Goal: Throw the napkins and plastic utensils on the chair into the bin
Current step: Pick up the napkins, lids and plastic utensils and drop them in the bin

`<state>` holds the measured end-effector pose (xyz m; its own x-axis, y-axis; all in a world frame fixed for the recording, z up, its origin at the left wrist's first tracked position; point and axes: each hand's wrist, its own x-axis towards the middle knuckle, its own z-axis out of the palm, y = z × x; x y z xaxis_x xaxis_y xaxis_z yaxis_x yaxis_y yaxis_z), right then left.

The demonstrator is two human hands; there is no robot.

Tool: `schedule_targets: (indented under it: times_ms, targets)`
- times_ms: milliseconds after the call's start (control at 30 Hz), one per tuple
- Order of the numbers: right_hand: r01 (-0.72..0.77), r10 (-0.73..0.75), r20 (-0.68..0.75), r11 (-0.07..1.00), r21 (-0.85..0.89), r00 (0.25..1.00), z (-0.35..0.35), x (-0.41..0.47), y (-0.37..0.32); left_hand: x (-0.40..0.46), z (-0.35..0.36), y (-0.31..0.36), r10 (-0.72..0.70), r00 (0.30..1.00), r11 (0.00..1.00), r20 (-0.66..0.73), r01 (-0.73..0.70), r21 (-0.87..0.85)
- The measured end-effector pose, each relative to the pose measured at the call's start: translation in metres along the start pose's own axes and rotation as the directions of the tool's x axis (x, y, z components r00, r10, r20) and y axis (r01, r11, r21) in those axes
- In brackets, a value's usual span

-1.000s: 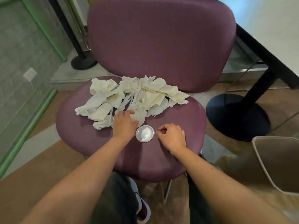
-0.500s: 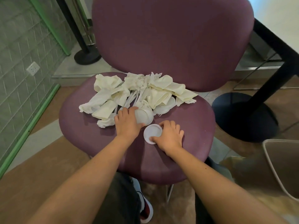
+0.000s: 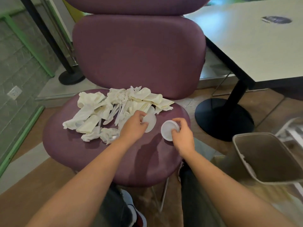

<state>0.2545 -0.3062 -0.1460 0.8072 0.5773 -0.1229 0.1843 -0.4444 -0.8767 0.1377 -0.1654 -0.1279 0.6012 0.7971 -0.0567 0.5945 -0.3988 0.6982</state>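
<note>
A heap of cream napkins (image 3: 91, 110) mixed with clear plastic utensils (image 3: 117, 112) lies across the back of the purple chair seat (image 3: 78, 149). My left hand (image 3: 133, 127) grips a translucent round plastic lid (image 3: 150, 122) at the pile's right edge. My right hand (image 3: 182, 136) pinches a white round plastic lid (image 3: 167, 131), lifted just off the seat. A grey bin (image 3: 268, 158) stands on the floor at the right, tilted open toward me, with something white along its inner left wall.
A white table (image 3: 255, 46) on a black pedestal base (image 3: 224, 118) stands right of the chair, behind the bin. A black post base (image 3: 70, 77) stands behind the chair at the left. A tiled wall with a green frame runs along the left.
My right hand has picked the white lid up from the seat and carried it right. My left hand has closed on the translucent lid and pulled it out of the pile. The camera has tilted up.
</note>
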Motion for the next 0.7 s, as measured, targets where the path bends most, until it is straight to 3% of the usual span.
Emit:
schedule_targets:
  times_ms: [200, 467, 700]
  targets:
    - [-0.034, 0.053, -0.195, 0.995, 0.096, 0.979, -0.066, 0.0, 0.025, 0.0, 0.058, 0.063, 0.228, 0.971, 0.962, 0.076, -0.213, -0.174]
    - [-0.078, 0.107, -0.384, 0.993, 0.091, 0.917, -0.15, 0.0, 0.077, -0.01, 0.15, 0.14, 0.316, 0.919, 0.928, 0.235, -0.248, -0.279]
    - [-0.155, 0.194, -0.526, 0.981, 0.119, 0.828, -0.209, 0.0, 0.13, -0.026, 0.233, 0.189, 0.382, 0.846, 0.921, 0.373, -0.313, -0.233]
